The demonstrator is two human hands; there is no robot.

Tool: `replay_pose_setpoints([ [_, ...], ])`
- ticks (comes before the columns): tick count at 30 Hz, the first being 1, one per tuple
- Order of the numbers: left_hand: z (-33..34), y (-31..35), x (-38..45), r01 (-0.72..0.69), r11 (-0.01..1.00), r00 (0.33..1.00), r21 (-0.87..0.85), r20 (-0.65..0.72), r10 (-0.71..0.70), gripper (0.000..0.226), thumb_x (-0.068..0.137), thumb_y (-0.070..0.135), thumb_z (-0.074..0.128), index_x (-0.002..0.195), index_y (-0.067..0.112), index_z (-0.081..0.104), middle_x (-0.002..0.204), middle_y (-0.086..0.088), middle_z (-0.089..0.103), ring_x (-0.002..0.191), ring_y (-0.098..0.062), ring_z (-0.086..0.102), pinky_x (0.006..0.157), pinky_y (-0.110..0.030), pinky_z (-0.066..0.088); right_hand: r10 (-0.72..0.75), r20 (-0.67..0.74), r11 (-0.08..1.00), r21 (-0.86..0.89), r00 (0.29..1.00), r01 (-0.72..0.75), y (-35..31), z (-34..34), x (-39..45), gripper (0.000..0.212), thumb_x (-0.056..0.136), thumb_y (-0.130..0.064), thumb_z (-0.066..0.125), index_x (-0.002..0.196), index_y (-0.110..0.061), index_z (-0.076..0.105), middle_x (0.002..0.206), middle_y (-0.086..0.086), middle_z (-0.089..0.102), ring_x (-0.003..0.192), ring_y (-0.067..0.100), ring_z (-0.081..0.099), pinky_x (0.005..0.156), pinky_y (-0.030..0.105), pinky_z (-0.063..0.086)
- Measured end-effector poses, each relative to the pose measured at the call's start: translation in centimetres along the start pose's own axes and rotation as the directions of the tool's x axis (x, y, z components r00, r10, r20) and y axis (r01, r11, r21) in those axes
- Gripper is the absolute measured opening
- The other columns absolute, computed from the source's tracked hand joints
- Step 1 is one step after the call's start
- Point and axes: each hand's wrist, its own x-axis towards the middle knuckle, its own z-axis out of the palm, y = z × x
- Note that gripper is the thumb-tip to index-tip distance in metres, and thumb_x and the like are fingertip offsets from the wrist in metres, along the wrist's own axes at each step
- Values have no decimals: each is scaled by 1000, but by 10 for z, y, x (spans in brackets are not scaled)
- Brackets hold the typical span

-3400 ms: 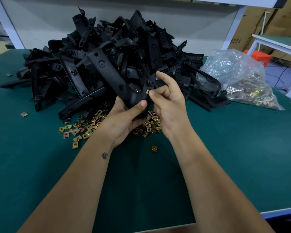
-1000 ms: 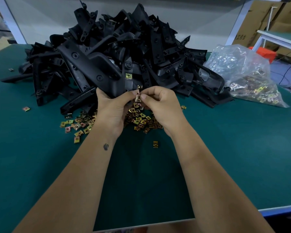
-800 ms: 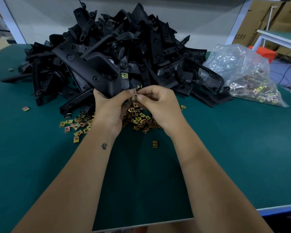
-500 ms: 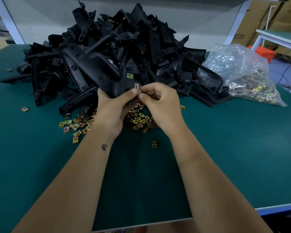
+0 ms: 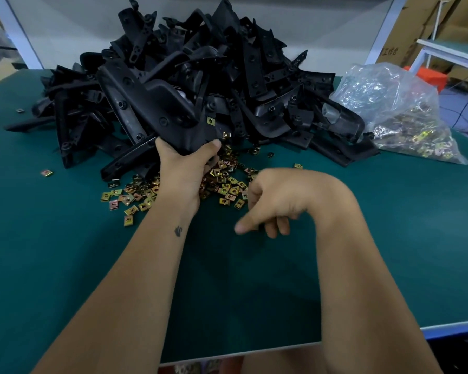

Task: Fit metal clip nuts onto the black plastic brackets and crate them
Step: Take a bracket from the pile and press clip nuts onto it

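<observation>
bracket (image 5: 157, 109): black, long, two brass nuts (image 5: 210, 120) clipped on
left hand (image 5: 183, 168): I grip bracket
right hand (image 5: 276, 201): fingers curled down, empty

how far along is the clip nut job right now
Done: the bracket gripped by the left hand already carries two clip nuts. In hand: the right hand reaches down by the loose nuts. Left: a big bracket pile, a full bag of nuts; no crate in view.
</observation>
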Motion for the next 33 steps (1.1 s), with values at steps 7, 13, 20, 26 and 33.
replay_pose_setpoints([
  [7, 4, 4, -1, 108, 990, 994, -86, -13, -110, 41, 85, 4, 74, 109, 19, 44, 108, -2, 64, 82, -11, 64, 65, -23, 53, -64, -111, 998, 5, 992, 65, -2, 6, 6, 12, 81, -12, 75, 75, -11, 65, 56, -1, 66, 47, 9, 61, 42, 16, 44],
  [13, 6, 10, -3, 246, 924, 969, -293, 72, -236, 21, 92, 7, 61, 104, 14, 46, 92, -3, 63, 72, -15, 62, 62, -26, 52, -157, -513, 868, 337, 844, 366, -3, 4, 13, 12, 85, 0, 59, 90, -11, 64, 65, 5, 70, 54, 11, 65, 53, 23, 53],
  [20, 4, 19, -8, 397, 827, 913, -399, 264, -311, 17, 90, 0, 42, 96, 6, 56, 87, -9, 59, 67, -17, 57, 61, -22, 52, 54, -686, 314, 702, 726, 640, -5, 12, 28, 9, 94, -3, 60, 96, -9, 68, 80, 7, 76, 75, 19, 74, 61, 22, 55],
  [26, -1, 16, -8, 419, 794, 894, -441, 354, -275, 46, 72, 1, 60, 114, 9, 44, 97, -13, 61, 81, -20, 62, 70, -25, 57, 106, -637, 112, 771, 764, 627, -4, 13, 35, 10, 89, -4, 66, 88, -12, 72, 85, 3, 73, 77, 14, 66, 66, 23, 53],
  [33, 0, 12, -8, 404, 829, 884, -388, 397, -245, 42, 74, 0, 58, 114, 9, 48, 98, -13, 65, 76, -18, 66, 71, -26, 57, 46, -636, 18, 771, 770, 636, -3, 14, 35, 14, 89, -4, 65, 83, -12, 74, 74, 4, 72, 64, 12, 65, 61, 22, 53],
])
